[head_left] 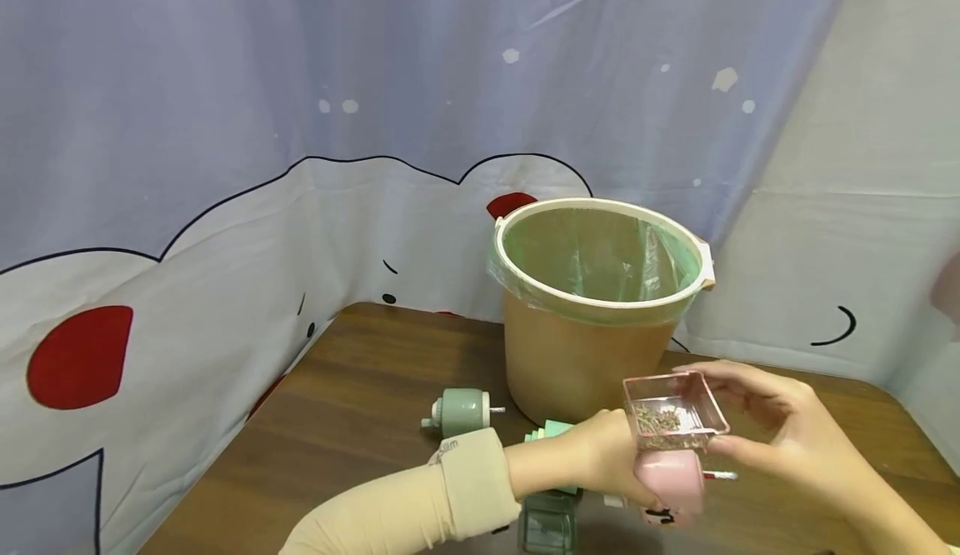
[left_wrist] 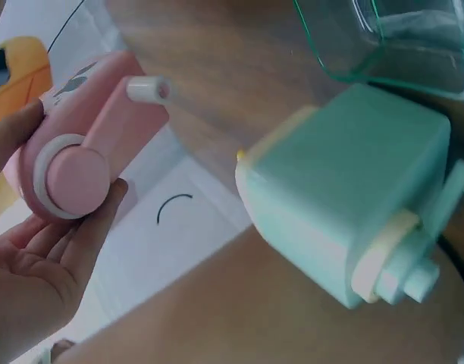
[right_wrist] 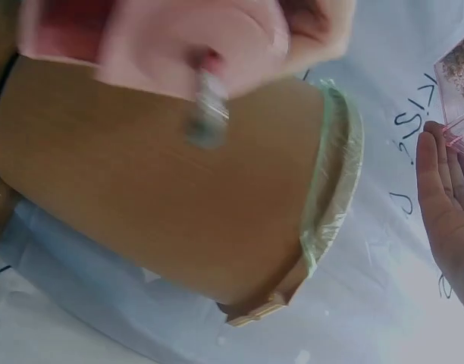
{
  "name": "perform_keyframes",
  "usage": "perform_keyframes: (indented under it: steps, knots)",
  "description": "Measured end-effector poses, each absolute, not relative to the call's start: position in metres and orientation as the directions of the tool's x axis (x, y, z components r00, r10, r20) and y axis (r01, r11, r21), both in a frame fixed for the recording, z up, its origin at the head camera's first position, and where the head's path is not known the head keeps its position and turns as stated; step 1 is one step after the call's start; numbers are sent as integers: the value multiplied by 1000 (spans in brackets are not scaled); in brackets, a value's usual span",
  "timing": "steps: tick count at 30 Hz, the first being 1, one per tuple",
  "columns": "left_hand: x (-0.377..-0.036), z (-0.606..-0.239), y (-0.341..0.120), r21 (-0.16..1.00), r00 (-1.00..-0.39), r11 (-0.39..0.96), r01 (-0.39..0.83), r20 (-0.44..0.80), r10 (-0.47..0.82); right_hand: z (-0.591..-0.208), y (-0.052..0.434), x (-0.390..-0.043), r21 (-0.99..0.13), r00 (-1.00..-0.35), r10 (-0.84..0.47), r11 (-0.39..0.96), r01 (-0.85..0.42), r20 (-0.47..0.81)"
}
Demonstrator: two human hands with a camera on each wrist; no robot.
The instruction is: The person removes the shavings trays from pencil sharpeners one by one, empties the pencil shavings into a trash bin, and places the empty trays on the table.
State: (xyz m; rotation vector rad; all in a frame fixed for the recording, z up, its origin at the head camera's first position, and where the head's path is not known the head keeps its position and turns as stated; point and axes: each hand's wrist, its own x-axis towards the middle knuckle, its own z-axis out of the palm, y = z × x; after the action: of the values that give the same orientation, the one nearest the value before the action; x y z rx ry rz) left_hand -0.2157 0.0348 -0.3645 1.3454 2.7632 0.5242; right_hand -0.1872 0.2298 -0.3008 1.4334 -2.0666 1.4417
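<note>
My left hand point(head_left: 611, 459) grips a pink pencil sharpener point(head_left: 672, 482) low over the table; in the left wrist view its fingers point(left_wrist: 42, 250) curl round the pink sharpener point(left_wrist: 88, 144) with its round knob. Just above it, my right hand point(head_left: 757, 422) pinches a clear pink drawer point(head_left: 675, 416) that holds pencil shavings. The drawer point(right_wrist: 461, 83) and my right fingers point(right_wrist: 444, 189) show at the edge of the right wrist view. Behind stands a brown bin point(head_left: 592, 313) with a green liner, open at the top.
Green sharpeners lie on the wooden table point(head_left: 360, 422): one point(head_left: 461, 412) left of the bin, one point(head_left: 550, 523) under my left wrist, a pale one point(left_wrist: 346, 205) close by. A clear green drawer point(left_wrist: 391, 38) lies near it. A cartoon-print cloth point(head_left: 225, 230) walls the table.
</note>
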Motion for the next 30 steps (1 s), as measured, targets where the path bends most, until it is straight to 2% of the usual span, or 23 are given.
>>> perform_keyframes:
  steps: [4,8,11,13,17,20,24,30]
  knots:
    - [-213,-369,46,241,-607,577,780,70,792,-286,224,-192,-599,-490,-573,-2,-801,657]
    - [-209,-374,59,225,-623,603,765,24,782,-275,215,-194,-655,-561,-554,38,-755,615]
    - [-208,-376,73,213,-650,640,738,-30,760,-271,210,-197,-695,-593,-538,18,-718,599]
    - [-210,-378,83,186,-661,660,728,-67,748,-269,207,-200,-704,-586,-536,-20,-710,608]
    - [-213,-382,100,121,-670,680,723,-116,733,-270,204,-208,-685,-527,-529,-149,-714,665]
    - [-215,-387,110,118,-660,677,727,-152,735,-271,203,-211,-667,-503,-518,-191,-721,692]
    - [-218,-393,120,152,-651,672,725,-170,740,-271,202,-212,-665,-510,-499,-195,-721,700]
    - [-224,-400,129,37,-670,675,737,-93,736,-265,200,-212,-676,-519,-491,-222,-703,700]
